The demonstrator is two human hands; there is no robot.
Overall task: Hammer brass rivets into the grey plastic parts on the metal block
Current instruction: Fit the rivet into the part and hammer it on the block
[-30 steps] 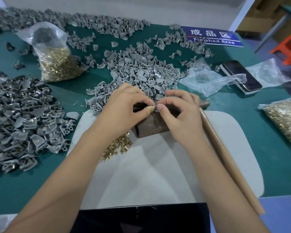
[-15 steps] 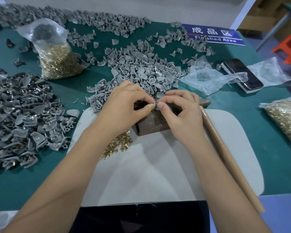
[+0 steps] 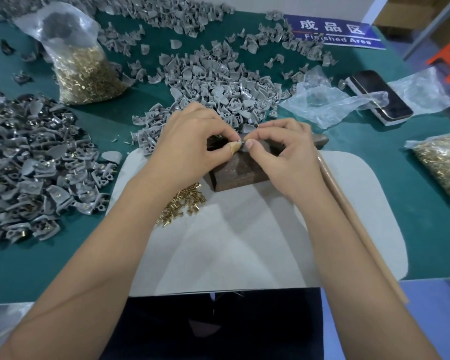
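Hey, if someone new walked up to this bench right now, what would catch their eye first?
Probably the two hands meeting at the centre, left hand and right hand pinching a small grey plastic part over the dark metal block on the white mat. Next, the heaps of grey parts spread across the green table, and the bag of brass rivets at far left.

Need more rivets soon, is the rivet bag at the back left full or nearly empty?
Roughly half full: brass rivets fill the lower part of the bag.
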